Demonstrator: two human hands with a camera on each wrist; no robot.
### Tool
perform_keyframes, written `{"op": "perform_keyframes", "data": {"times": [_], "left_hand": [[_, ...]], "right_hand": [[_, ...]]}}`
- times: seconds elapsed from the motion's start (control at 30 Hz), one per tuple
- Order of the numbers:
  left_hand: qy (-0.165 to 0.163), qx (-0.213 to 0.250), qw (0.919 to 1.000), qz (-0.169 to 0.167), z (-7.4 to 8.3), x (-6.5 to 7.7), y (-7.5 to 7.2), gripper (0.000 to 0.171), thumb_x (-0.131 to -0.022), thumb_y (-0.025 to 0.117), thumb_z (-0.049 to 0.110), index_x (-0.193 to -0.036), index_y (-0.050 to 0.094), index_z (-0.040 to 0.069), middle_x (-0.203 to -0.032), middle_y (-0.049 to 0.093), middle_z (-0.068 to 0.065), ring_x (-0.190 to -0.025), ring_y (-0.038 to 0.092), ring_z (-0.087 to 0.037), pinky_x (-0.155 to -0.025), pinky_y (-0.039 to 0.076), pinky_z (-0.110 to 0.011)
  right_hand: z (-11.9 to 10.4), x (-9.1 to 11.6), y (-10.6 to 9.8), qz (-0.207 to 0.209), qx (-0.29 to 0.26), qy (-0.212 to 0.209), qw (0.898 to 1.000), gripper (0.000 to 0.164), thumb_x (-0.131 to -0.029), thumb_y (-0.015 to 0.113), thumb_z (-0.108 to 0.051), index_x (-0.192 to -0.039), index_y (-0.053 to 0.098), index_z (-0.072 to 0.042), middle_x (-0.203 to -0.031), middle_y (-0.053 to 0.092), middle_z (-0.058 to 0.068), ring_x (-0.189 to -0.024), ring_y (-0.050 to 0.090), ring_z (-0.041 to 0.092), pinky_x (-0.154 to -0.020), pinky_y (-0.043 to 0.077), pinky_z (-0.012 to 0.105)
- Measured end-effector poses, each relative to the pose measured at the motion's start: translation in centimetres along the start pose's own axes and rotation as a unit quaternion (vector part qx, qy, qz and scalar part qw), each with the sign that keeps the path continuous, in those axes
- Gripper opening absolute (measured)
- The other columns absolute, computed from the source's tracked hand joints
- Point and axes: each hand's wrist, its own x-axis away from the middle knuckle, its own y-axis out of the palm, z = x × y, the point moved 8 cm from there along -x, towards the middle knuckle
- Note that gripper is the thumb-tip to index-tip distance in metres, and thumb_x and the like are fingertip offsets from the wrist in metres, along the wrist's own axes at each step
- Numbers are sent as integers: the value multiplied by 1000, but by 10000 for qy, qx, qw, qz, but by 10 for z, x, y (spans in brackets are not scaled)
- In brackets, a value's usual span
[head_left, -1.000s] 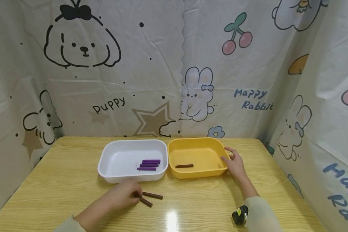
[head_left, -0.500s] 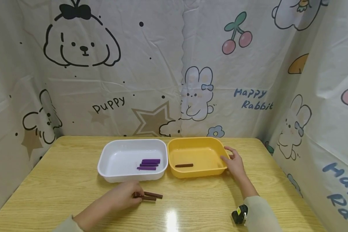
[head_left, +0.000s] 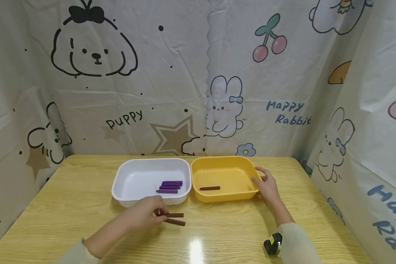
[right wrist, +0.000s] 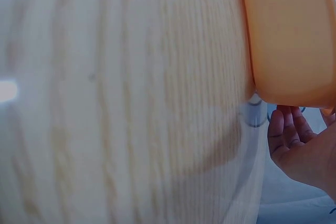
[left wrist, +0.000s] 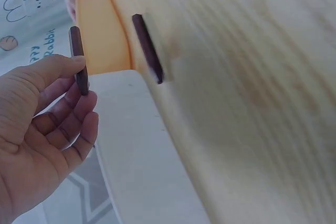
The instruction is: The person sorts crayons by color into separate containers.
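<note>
My left hand (head_left: 144, 213) pinches a brown crayon (left wrist: 77, 51) between thumb and fingers, close in front of the white tray (head_left: 128, 181). A second brown crayon (head_left: 176, 222) lies on the table just below the held one. My right hand (head_left: 268, 187) holds the right end of the yellow tray (head_left: 231, 176), thumb over the rim and fingers along the outside. Inside the yellow tray rests one brown crayon (head_left: 209, 188). Several purple crayons (head_left: 169, 191) lie side by side in the white tray.
Both trays stand side by side toward the back of the wooden table (head_left: 217, 231). Behind and beside the table hangs a printed cloth (head_left: 171, 91). A small black device (head_left: 272, 245) sits at the right sleeve.
My left hand has lifted the pinched brown crayon and turned it roughly level, moving slightly up and right, away from the other one. The right hand stays on the yellow tray.
</note>
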Motion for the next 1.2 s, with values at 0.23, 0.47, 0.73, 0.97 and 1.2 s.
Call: {"op": "perform_keyframes", "data": {"times": [0.23, 0.47, 0.73, 0.97, 1.2], "left_hand": [[54, -29, 9999, 88, 10, -14, -10, 8, -81, 69, 12, -89, 71, 10, -81, 59, 6, -73, 56, -4, -67, 51, -19], [106, -176, 9995, 241, 16, -31, -18, 7, -81, 68, 11, -87, 71, 9, -79, 60, 5, -72, 56, -6, -66, 50, -18], [70, -8, 9987, 499, 24, -55, -22, 5, -81, 68, 9, -84, 71, 7, -73, 57, 5, -68, 50, -8, -61, 43, -17], [-32, -56, 9984, 563, 28, -73, -21, 6, -81, 68, 9, -85, 72, 8, -73, 59, 4, -68, 51, -9, -61, 43, -17], [-245, 30, 9981, 557, 25, -85, -23, 6, -82, 68, 9, -85, 72, 5, -75, 60, 1, -69, 53, -8, -60, 45, -17]], "right_hand": [[-2, 1, 1, -5, -3, -15, 10000, 52, -91, 58, -13, -140, 39, -12, -120, 53, 27, -84, 64, 18, -68, 58, 26], [-2, 2, 1, 15, -13, -40, 10000, 52, -91, 58, -12, -140, 40, -11, -120, 53, 27, -85, 63, 18, -69, 58, 26], [-1, 3, -1, 33, -15, -45, 10000, 51, -92, 57, -12, -140, 39, -12, -120, 52, 27, -87, 63, 20, -71, 58, 29], [-1, 3, 0, 2, -4, -54, 10000, 52, -92, 57, -12, -140, 39, -11, -122, 51, 27, -89, 63, 21, -72, 59, 29], [-2, 2, 1, 19, 13, -3, 10000, 52, -92, 58, -13, -140, 39, -12, -122, 52, 27, -89, 63, 21, -70, 58, 27]]}}
